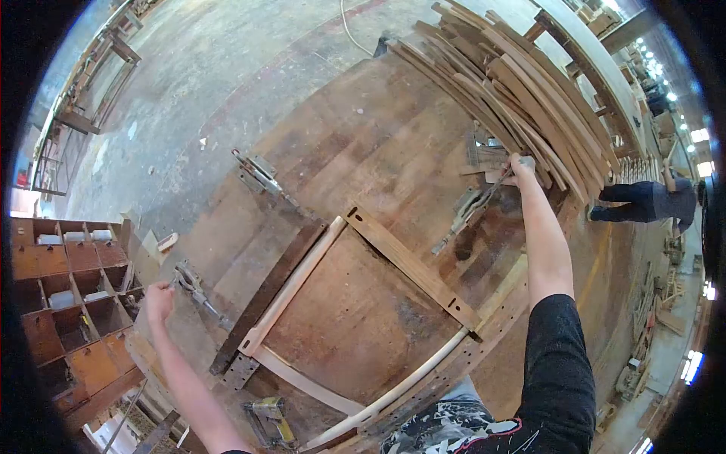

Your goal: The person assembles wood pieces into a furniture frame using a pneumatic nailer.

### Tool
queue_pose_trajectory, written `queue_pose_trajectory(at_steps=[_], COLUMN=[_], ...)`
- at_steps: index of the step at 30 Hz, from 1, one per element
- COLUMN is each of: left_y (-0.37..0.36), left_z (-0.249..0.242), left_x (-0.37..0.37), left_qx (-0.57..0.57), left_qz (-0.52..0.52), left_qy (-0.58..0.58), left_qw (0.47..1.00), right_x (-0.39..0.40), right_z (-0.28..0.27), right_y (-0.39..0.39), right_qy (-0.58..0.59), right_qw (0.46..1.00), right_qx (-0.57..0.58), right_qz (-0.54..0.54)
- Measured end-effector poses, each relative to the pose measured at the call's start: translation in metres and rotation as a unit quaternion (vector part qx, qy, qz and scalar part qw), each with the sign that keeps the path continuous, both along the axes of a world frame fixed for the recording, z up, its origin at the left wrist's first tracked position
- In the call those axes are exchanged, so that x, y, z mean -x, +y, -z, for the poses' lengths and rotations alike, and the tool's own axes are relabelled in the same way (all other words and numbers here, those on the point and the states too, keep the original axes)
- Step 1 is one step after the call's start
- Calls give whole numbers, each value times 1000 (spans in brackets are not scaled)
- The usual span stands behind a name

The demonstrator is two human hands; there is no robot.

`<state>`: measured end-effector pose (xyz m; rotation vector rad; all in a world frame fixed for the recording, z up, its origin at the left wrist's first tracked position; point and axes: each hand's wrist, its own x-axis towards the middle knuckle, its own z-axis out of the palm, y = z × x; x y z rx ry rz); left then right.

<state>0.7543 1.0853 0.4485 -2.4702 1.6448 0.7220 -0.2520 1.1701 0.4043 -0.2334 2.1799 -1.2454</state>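
Observation:
My right hand (520,168) is closed round the handle end of a toggle clamp (470,210) on the right of the wooden table. On the left, my left hand (159,302) is closed at the handle end of another toggle clamp (199,296); its fingertips are partly hidden. Between my arms lies a four-sided wooden frame (408,265) with slots near its corners. A dark wooden strip (268,299) runs along its left side. Beyond the frame, a third toggle clamp (261,178) is fixed to the tabletop (340,144).
A nail gun (271,421) lies at the near left edge. Long wooden strips (522,98) are piled at the far right. A compartmented cabinet (72,295) stands at the left. A person (650,203) stands in the background at right. A hose (352,26) trails over the floor.

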Motion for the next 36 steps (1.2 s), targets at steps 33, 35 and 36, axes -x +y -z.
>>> queue_pose_trajectory(at_steps=[33, 35, 36], left_y=[54, 56, 63], left_z=[-10, -6, -4], left_x=[122, 117, 111], left_qx=[101, 100, 139], left_qz=[-67, -68, -63], left_qy=[-130, -126, -99], left_qw=[984, 985, 983], right_x=[-242, -245, -240], right_z=[-58, -63, -61], right_y=[91, 91, 91], right_qy=[484, 485, 488], right_qw=[760, 754, 750], right_qx=[100, 106, 102], right_qz=[-422, -429, -436])
